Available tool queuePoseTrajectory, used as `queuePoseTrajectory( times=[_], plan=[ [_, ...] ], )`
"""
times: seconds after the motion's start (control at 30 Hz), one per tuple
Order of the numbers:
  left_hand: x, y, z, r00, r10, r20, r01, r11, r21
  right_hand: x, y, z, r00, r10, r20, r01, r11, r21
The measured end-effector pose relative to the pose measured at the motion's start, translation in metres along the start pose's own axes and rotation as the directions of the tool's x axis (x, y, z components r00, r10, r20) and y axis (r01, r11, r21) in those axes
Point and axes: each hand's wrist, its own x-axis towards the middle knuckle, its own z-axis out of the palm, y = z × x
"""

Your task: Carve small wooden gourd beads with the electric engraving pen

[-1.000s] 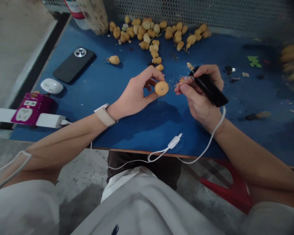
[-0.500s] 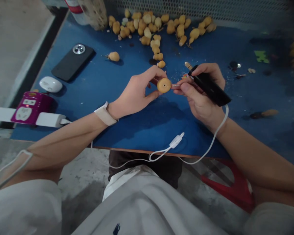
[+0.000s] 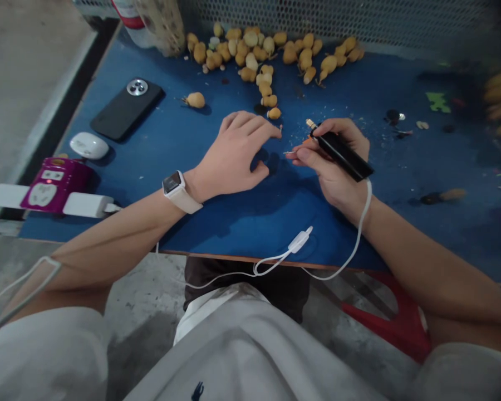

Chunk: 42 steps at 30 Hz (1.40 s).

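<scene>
My left hand (image 3: 240,150) hovers palm down over the blue table, thumb and fingers apart, just below a row of small gourds (image 3: 269,101). The small gourd it held a moment ago is not visible. A tiny pinkish bit (image 3: 280,129) shows by its fingertips. In my right hand (image 3: 342,164) is a black corded mini drill (image 3: 344,153) with a brass-coloured tip (image 3: 310,123), which points up and left. A thin metal tool (image 3: 290,152) is also pinched between that hand's fingers, its point towards my left hand. Something small and orange (image 3: 310,139) shows beside those fingers.
A pile of gourds (image 3: 250,39) lies along the back. One gourd (image 3: 195,100) sits apart near a black phone (image 3: 127,108), a white earbud case (image 3: 89,145) and a purple power socket (image 3: 54,181). A white cable switch (image 3: 299,240) lies near the front edge; shavings dot the right side.
My left hand has let go of the round gourd, opened and turned palm down. My right hand has drawn slightly left with the mini drill and the thin tool still held.
</scene>
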Motion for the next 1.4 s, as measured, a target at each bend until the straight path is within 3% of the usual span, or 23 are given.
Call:
queuePoseTrajectory(
  times=[0.13, 0.27, 0.5, 0.73, 0.8, 0.9, 0.97, 1.07, 1.13, 1.23, 1.3, 1.4],
  plan=[
    [0.006, 0.018, 0.009, 0.999, -0.033, -0.029, 0.030, 0.997, -0.077, 0.000, 0.008, 0.002, 0.998, -0.044, 0.036, 0.045, 0.999, -0.020],
    [0.008, 0.022, 0.012, 0.999, -0.030, -0.015, 0.029, 0.999, -0.043, -0.001, 0.008, 0.002, 0.997, -0.018, 0.079, 0.025, 0.996, -0.088],
    [0.003, 0.011, 0.005, 1.000, -0.019, 0.015, 0.019, 1.000, -0.025, 0.009, 0.004, -0.013, 0.987, -0.052, 0.150, 0.072, 0.988, -0.133],
    [-0.001, -0.002, 0.010, 0.997, 0.015, 0.078, -0.013, 1.000, -0.021, 0.014, -0.001, -0.022, 0.986, -0.025, 0.165, 0.064, 0.969, -0.239],
    [-0.002, -0.007, 0.012, 0.996, 0.034, 0.085, -0.032, 0.999, -0.021, 0.013, -0.008, -0.022, 0.973, -0.004, 0.231, 0.072, 0.955, -0.288],
    [-0.001, -0.012, 0.010, 0.995, 0.069, 0.078, -0.068, 0.998, -0.014, 0.012, -0.017, -0.021, 0.934, -0.068, 0.351, 0.151, 0.965, -0.216],
    [0.000, -0.008, 0.005, 0.993, 0.096, 0.063, -0.095, 0.995, -0.007, 0.012, -0.017, -0.019, 0.923, -0.127, 0.363, 0.201, 0.964, -0.172],
    [0.001, 0.015, -0.009, 0.985, 0.157, 0.068, -0.155, 0.987, -0.028, 0.013, -0.012, -0.018, 0.950, -0.145, 0.276, 0.204, 0.959, -0.198],
    [-0.001, 0.036, -0.015, 0.956, 0.268, 0.116, -0.253, 0.959, -0.127, 0.014, -0.008, -0.018, 0.975, -0.114, 0.192, 0.154, 0.966, -0.208],
    [-0.006, 0.062, -0.017, 0.852, 0.475, 0.220, -0.394, 0.859, -0.328, 0.016, -0.004, -0.018, 0.989, -0.061, 0.136, 0.089, 0.973, -0.215],
    [-0.009, 0.070, -0.014, 0.794, 0.543, 0.275, -0.432, 0.821, -0.373, 0.017, -0.003, -0.019, 0.990, -0.044, 0.133, 0.074, 0.969, -0.235],
    [-0.010, 0.073, -0.010, 0.740, 0.578, 0.344, -0.458, 0.808, -0.372, 0.017, -0.002, -0.019, 0.988, -0.022, 0.150, 0.065, 0.956, -0.286]
  ],
)
